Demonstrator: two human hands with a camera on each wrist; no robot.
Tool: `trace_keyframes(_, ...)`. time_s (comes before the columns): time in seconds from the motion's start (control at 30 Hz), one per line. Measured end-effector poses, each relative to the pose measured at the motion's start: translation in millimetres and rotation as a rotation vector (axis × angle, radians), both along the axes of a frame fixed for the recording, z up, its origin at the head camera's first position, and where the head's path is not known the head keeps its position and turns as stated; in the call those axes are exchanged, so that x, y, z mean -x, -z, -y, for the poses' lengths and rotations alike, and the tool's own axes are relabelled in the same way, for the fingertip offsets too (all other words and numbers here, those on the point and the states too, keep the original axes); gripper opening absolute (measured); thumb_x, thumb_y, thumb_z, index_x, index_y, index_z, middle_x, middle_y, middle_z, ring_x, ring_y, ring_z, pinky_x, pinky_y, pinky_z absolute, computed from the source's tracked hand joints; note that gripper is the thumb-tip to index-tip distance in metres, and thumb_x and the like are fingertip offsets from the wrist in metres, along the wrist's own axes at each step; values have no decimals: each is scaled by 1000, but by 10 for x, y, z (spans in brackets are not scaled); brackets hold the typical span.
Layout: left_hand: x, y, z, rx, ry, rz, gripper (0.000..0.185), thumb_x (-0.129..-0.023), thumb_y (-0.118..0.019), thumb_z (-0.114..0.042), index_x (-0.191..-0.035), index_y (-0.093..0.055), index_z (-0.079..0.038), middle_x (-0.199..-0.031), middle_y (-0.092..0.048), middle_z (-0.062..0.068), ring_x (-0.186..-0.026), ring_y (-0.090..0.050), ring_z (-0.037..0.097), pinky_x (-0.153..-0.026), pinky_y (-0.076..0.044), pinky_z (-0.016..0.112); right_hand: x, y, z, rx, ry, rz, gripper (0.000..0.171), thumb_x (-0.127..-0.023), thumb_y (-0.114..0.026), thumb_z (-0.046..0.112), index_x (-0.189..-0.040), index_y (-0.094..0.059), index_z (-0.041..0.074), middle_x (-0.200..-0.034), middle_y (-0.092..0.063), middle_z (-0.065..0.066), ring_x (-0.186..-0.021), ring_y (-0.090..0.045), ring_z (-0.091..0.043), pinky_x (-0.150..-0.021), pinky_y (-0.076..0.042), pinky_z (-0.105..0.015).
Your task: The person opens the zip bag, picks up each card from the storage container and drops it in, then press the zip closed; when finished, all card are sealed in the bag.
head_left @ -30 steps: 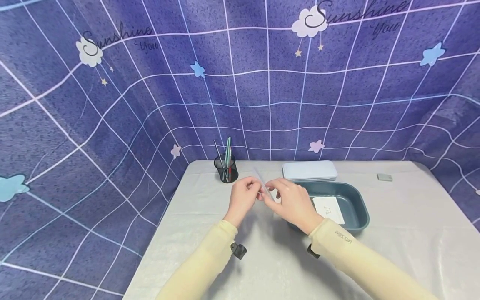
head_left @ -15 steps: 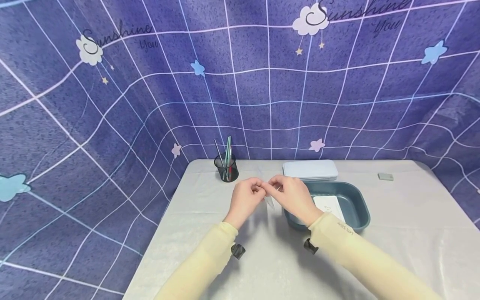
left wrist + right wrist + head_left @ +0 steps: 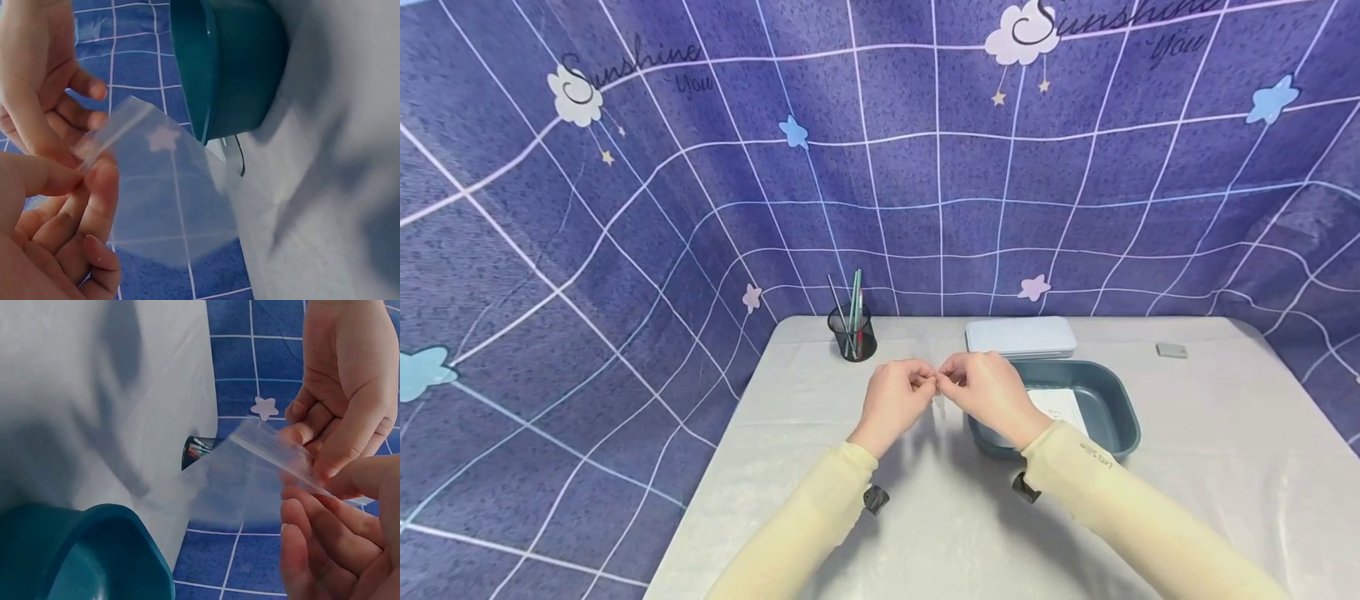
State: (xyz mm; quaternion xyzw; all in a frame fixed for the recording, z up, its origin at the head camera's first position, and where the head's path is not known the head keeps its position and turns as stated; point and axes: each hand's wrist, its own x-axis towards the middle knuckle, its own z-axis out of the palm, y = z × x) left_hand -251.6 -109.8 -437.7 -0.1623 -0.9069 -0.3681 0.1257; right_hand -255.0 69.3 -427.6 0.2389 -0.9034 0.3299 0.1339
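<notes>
A clear plastic zip bag [image 3: 228, 487] hangs between my two hands over the table, its zip strip along the upper edge. My left hand [image 3: 897, 393] pinches this edge between thumb and index finger, seen close in the left wrist view. Meeting it fingertip to fingertip, my right hand [image 3: 990, 390] pinches the same edge. Both wrist views let the curtain show through the bag, and I see nothing inside it. From the head, only a faint strip of the bag appears below the fingers.
Right of the hands is a teal basin [image 3: 1112, 408] holding a white paper piece [image 3: 1060, 406] with writing. Behind it lies a pale blue case [image 3: 1021, 337]. A black mesh cup [image 3: 853, 340] of pencils stands back left; a small grey-green block [image 3: 1171, 350] lies far right.
The right hand has come in against the left, from apart to fingertips touching at the bag's edge. The bag has swung from a slanted position to hanging below the fingers.
</notes>
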Motion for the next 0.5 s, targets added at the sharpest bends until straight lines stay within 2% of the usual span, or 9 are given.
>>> trace_keyframes(0.13, 8, 27, -19, 87, -22, -87, 9, -92, -73, -16, -89, -81, -15, -71, -71, -10, -57, -59, 3, -61, -48, 29, 11, 0, 5, -11, 2, -41, 7, -88, -74, 18, -85, -80, 15, -71, -73, 10, -65, -68, -10, -65, -53, -37)
trace_keyframes(0.27, 6, 47, -38, 170, -46, -182, 10, -92, -73, -17, -86, -81, -15, -71, -72, -9, -60, -62, 8, -60, -49, 33, 22, 19, -4, -3, 10, -91, 8, -83, -74, 11, -76, -76, 16, -64, -67, 12, -56, -58, -5, -60, -51, -34)
trace_keyframes(0.5, 28, 93, -3, 218, -105, -217, 11, -90, -72, -16, -82, -79, -17, -68, -69, -9, -58, -62, 10, -57, -49, 33, 46, 67, -71, -5, 36, -126, 11, -80, -72, 6, -73, -73, 14, -59, -59, 13, -54, -50, -7, -58, -49, -33)
